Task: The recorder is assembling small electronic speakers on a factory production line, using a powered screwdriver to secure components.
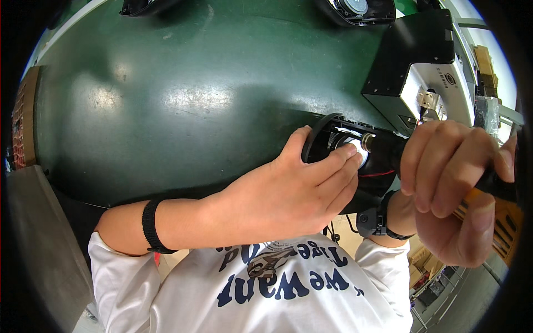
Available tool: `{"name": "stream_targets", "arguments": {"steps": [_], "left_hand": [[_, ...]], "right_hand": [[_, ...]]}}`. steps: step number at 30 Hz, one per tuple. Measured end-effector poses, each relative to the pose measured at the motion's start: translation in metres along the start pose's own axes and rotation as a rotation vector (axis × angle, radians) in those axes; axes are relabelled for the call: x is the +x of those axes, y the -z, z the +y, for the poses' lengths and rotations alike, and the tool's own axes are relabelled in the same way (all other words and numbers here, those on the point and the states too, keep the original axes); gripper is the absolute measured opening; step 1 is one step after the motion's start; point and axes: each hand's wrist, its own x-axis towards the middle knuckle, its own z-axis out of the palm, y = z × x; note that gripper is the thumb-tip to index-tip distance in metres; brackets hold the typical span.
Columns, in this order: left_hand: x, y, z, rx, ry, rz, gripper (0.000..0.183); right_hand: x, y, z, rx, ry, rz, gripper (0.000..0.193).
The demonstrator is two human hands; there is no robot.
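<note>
My left hand (294,188) is closed on a black plastic housing (317,139) with a curved rim, at the table's near right edge. Its fingertips press by a round, shiny silver part (362,154) set inside the housing. A red wire (378,174) shows just below that part. My right hand (449,172) is wrapped round a black power screwdriver (388,151), held roughly level. The tool's metal nose is at the housing, close to my left fingertips; whether its tip touches a screw is hidden.
A black and white box machine (419,61), apparently a screw feeder, stands at the right. Two more black housings (363,14) (147,6) lie along the green table's (166,66) far side. A grey panel (47,244) borders the left. Beyond my right hand is an orange slotted thing (502,233).
</note>
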Motion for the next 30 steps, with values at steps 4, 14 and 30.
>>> {"name": "stream_targets", "arguments": {"steps": [4, 14, 30], "left_hand": [[-0.001, -0.003, 0.002, -0.027, 0.009, 0.018, 0.029], [-0.002, -0.001, 0.002, -0.016, -0.012, 0.016, 0.03], [0.001, 0.009, -0.005, -0.022, -0.068, -0.09, 0.035]], "right_hand": [[0.002, 0.0, 0.0, -0.001, -0.007, -0.021, 0.029], [0.008, 0.003, 0.001, -0.01, -0.021, -0.098, 0.028], [-0.021, 0.03, -0.026, 0.124, 0.054, 0.253, 0.019]]}}
